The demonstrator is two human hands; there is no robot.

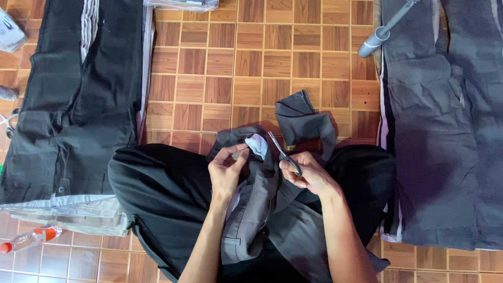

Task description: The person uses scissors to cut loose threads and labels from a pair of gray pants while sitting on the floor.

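So the person sits on the wooden floor [262, 63] with grey trousers [251, 209] bunched in the lap. Left hand [226, 170] pinches the white pocket lining [258, 144] up and taut, probably so the blades can get at it cleanly. Right hand [309, 175] is closed on small scissors [283, 153], tips angled toward that lining. Stacks of dark trousers lie flat either side, one pile [73, 99] toward the left edge, another [445, 131] toward the right, within easy reach.
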